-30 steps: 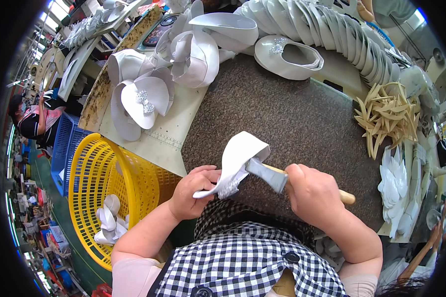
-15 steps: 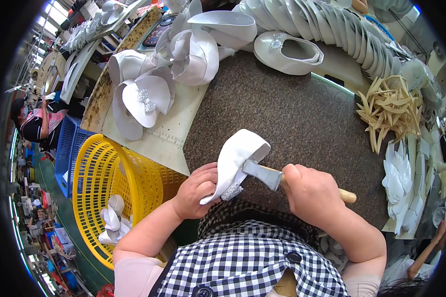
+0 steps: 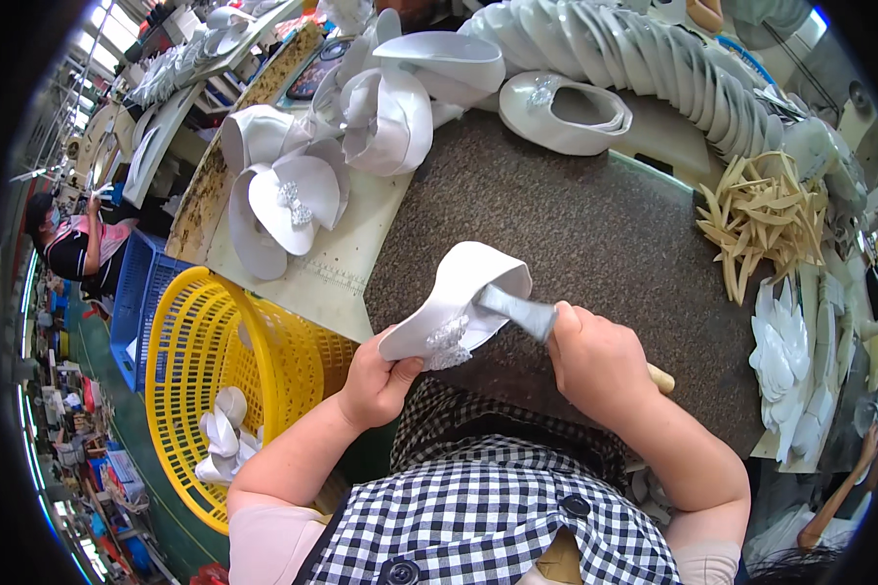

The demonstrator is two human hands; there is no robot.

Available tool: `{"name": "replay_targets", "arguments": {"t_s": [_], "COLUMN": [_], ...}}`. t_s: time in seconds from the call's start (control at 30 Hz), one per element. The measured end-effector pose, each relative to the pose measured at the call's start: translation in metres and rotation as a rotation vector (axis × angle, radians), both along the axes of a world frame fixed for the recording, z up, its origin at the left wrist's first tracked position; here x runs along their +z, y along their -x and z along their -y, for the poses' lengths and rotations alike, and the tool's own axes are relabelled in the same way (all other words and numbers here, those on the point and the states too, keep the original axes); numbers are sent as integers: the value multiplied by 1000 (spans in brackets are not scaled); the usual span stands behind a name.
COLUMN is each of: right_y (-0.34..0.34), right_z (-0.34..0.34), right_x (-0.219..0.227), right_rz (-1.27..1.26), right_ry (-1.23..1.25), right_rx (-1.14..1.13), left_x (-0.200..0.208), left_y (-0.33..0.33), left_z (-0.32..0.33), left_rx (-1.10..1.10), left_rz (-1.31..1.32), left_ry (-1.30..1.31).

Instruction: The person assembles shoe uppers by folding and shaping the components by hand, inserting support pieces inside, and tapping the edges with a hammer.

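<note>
A white shoe upper [image 3: 434, 312] with a sparkling rhinestone ornament is tilted over the near side of the dark work slab. My left hand [image 3: 376, 385] is closed on its lower left end, thumb on the outer face. My right hand [image 3: 600, 366] grips the wooden handle of a hammer [image 3: 522, 314], whose grey metal head reaches inside the upper's curve. The handle's end pokes out behind my right fist. Whether the head touches the inner wall I cannot tell.
On the dark speckled slab [image 3: 537, 214] lies another white upper [image 3: 566, 112]. More white uppers [image 3: 293, 200] are heaped on the left board. A long row of white pieces [image 3: 644, 58] curves behind. Tan strips [image 3: 761, 214] are piled right. A yellow basket [image 3: 273, 366] stands left; a person [image 3: 73, 244] sits beyond.
The upper has turned so its ornamented side faces up more. My left hand has shifted its grip, with the thumb now along the outside. The hammer has moved slightly up.
</note>
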State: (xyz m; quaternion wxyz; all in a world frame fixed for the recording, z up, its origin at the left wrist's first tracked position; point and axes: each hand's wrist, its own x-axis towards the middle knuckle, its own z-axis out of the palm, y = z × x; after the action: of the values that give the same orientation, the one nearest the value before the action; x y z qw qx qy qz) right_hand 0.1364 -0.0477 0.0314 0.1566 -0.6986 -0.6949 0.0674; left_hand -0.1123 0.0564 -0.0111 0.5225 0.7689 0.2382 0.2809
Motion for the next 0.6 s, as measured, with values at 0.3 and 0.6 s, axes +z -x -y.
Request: {"name": "replay_targets", "arguments": {"t_s": [0.3, 0.6], "right_y": [-10, -19], "right_z": [-9, -26], "right_x": [18, 3], "right_rz": [34, 31], "right_ry": [-216, -171], "right_rx": [-52, -101], "left_x": [55, 75], "left_y": [-33, -64], "left_z": [-43, -75], "left_rx": [19, -93], "left_rz": [-112, -170], "left_ry": [89, 430]}}
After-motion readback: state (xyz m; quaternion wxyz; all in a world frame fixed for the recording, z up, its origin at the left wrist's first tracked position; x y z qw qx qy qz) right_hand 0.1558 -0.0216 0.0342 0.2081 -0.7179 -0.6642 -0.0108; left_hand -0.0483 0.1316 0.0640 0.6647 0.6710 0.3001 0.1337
